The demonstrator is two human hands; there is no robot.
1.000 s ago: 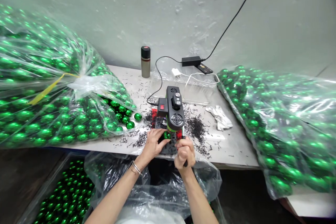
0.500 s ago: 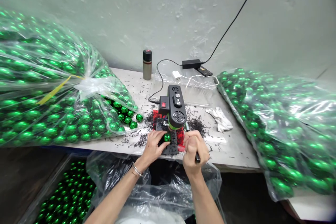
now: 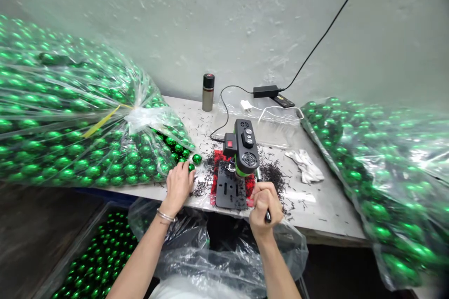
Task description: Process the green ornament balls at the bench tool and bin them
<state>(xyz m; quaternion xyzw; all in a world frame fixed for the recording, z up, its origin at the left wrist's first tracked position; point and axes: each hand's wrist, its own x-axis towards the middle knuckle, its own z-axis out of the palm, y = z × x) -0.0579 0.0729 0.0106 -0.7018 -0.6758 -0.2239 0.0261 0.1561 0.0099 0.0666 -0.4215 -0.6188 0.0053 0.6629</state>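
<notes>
My left hand (image 3: pixel 179 186) reaches to the mouth of the left bag, its fingertips at a shiny green ball (image 3: pixel 191 167); whether they grip it is hard to tell. Another green ball (image 3: pixel 197 159) lies just beyond. My right hand (image 3: pixel 265 205) is wrapped round the black-ended lever handle (image 3: pixel 268 216) on the right side of a small black drill press (image 3: pixel 246 147). Under the press head, the slotted black base plate (image 3: pixel 229 189) holds no ball. Red material (image 3: pixel 213 195) shows beneath the plate.
A large bag of green balls (image 3: pixel 70 149) fills the left, another bag (image 3: pixel 379 173) the right. Black shavings (image 3: pixel 273 177), a white glove (image 3: pixel 307 166), a bottle (image 3: pixel 208 93) and a power adapter (image 3: pixel 266 91) are on the table (image 3: pixel 333 215). More balls (image 3: pixel 101 247) lie below.
My left hand has moved left from the base plate to the bag mouth. The ball it held under the press is gone from there. My right hand stays on the handle; the view has shifted slightly.
</notes>
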